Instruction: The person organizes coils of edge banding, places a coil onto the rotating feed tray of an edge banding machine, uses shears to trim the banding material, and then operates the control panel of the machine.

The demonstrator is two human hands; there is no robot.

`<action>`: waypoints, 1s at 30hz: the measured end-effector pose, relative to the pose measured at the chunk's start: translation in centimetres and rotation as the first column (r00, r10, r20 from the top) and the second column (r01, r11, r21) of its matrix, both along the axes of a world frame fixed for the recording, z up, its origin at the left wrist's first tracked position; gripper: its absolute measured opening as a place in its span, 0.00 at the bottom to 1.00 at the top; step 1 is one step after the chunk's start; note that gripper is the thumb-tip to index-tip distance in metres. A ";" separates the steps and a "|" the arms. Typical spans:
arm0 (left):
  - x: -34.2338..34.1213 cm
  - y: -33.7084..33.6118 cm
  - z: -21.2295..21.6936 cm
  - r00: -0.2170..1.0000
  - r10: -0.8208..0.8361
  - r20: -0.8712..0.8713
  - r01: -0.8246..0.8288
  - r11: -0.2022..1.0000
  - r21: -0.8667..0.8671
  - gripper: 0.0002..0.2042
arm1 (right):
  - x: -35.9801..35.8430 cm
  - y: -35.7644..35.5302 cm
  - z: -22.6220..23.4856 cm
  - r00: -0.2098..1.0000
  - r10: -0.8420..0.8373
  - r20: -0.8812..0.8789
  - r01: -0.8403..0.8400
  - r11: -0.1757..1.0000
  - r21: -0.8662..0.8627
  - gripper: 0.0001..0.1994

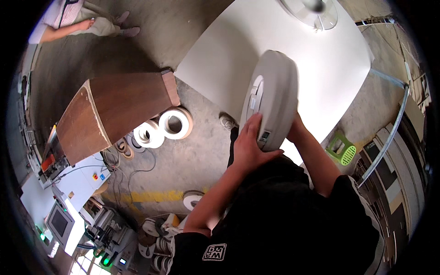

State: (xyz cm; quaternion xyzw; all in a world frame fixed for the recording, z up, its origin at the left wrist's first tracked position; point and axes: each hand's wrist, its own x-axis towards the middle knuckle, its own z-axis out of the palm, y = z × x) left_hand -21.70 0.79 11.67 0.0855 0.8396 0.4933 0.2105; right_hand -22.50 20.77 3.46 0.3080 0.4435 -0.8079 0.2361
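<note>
Roll (pixel 275 98) of grey edge tape held on edge, both hands clasping it: left hand (pixel 250 144) on its face, right hand (pixel 293 130) behind; the carry looks midway; setting it flat on the white surface (pixel 224 59) calls for a tilt.

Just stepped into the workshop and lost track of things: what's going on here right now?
A person in a black shirt holds a big pale grey roll of banding tape on edge with both hands. The left hand is spread over the roll's flat face near its lower rim; the right hand grips from behind, mostly hidden. The roll is up over a large white panel. On the concrete floor lie two white rolls beside a brown board.
</note>
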 end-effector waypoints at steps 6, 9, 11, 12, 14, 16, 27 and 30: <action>-2.3 2.7 0.8 0.953 0.275 0.129 -0.281 0.959 0.028 0.51 | -1.5 -1.9 1.2 0.983 0.148 -0.108 -0.139 0.987 0.084 0.49; -2.8 3.4 0.8 0.903 0.373 0.213 -0.398 0.913 0.089 0.43 | 2.3 -0.8 -0.7 0.888 0.272 -0.372 -0.184 0.949 0.254 0.59; -3.5 3.6 1.7 0.872 0.406 0.275 -0.450 0.884 0.124 0.41 | 4.3 0.9 -0.1 0.784 0.405 -0.470 -0.260 0.902 0.344 0.63; -3.3 3.8 1.6 0.874 0.435 0.219 -0.472 0.865 0.167 0.38 | 5.7 1.9 -2.0 0.742 0.502 -0.444 -0.304 0.843 0.444 0.66; -3.2 3.6 0.7 0.872 0.457 0.174 -0.484 0.858 0.171 0.38 | 6.0 2.5 -0.5 0.653 0.610 -0.449 -0.271 0.742 0.613 0.61; -3.1 2.9 -1.1 0.869 0.474 0.139 -0.493 0.853 0.173 0.34 | 6.1 2.4 0.0 0.662 0.618 -0.423 -0.193 0.687 0.701 0.57; -3.6 1.9 -1.8 0.887 0.424 0.180 -0.452 0.878 0.157 0.30 | 6.2 1.1 0.9 0.726 0.558 -0.401 -0.126 0.681 0.721 0.52; -2.1 1.9 -2.0 0.922 0.366 0.125 -0.377 0.923 0.082 0.31 | 7.0 1.4 0.4 0.729 0.560 -0.394 -0.160 0.699 0.697 0.52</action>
